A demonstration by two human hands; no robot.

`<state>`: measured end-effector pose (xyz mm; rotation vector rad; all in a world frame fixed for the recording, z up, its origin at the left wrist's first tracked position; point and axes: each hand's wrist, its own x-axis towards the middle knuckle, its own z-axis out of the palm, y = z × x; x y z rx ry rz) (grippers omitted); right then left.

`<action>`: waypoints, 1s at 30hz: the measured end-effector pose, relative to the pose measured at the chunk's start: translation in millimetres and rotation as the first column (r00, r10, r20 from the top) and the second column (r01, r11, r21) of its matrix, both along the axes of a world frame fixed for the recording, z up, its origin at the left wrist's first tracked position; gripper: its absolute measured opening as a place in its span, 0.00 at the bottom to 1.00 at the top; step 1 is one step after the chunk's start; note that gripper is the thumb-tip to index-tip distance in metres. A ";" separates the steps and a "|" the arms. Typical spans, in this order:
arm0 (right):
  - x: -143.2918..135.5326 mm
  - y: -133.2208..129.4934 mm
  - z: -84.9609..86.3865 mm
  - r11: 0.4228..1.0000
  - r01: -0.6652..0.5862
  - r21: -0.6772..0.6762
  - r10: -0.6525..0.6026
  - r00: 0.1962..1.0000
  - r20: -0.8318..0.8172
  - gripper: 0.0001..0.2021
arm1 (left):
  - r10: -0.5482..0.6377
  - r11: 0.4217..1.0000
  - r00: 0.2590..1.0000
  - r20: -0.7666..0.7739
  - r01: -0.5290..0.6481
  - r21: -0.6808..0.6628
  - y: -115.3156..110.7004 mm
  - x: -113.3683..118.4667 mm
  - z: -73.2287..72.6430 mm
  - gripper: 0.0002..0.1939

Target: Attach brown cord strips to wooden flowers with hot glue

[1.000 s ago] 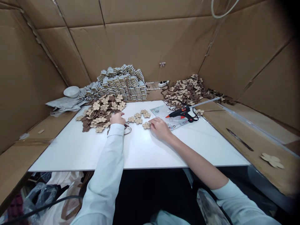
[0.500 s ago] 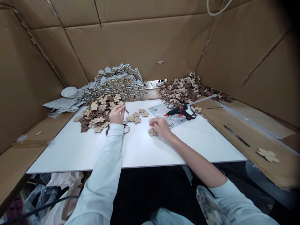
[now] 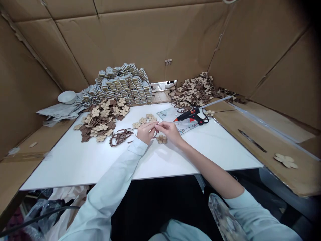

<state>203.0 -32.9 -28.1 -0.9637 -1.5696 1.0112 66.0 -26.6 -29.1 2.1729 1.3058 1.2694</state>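
My left hand [image 3: 147, 131] and my right hand [image 3: 169, 130] meet fingertip to fingertip over the middle of the white board. Both are closed in a pinch on a short brown cord [image 3: 155, 134], of which only a small part shows below the fingers. Just under my right hand lies a beige flower [image 3: 162, 139] on the board. Several more beige flowers [image 3: 142, 121] sit behind my left hand, partly covered by it. To the left of that hand rests a loose bundle of brown cords [image 3: 120, 137].
A black glue gun [image 3: 189, 115] with an orange tip lies on a patterned sheet [image 3: 165, 114]. Piles of beige and brown flowers [image 3: 100, 122] stand left and back right [image 3: 195, 88]. Stacked silvery pieces [image 3: 125, 85] fill the back. Cardboard walls [image 3: 155, 40] surround the white board [image 3: 82, 167].
My left hand has moved right, away from the flower pile, bringing the brown cord to my right hand. The cord bundle now lies uncovered. The view has shifted slightly.
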 end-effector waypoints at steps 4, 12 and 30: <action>1.1 3.3 1.1 1.000 -0.016 -0.021 0.014 0.997 -0.075 0.13 | 0.070 0.979 0.942 0.328 -0.002 -0.204 0.0 5.1 -2.0 0.10; 1.5 6.4 2.1 0.990 -0.057 -0.131 0.037 0.989 -0.145 0.13 | 0.246 0.818 0.579 0.778 0.306 -0.487 0.5 11.4 -0.2 0.11; 3.5 6.6 -2.4 0.964 0.027 -0.265 -0.039 0.998 -0.041 0.12 | 0.323 0.805 0.502 0.802 0.300 -0.512 0.5 9.4 2.6 0.10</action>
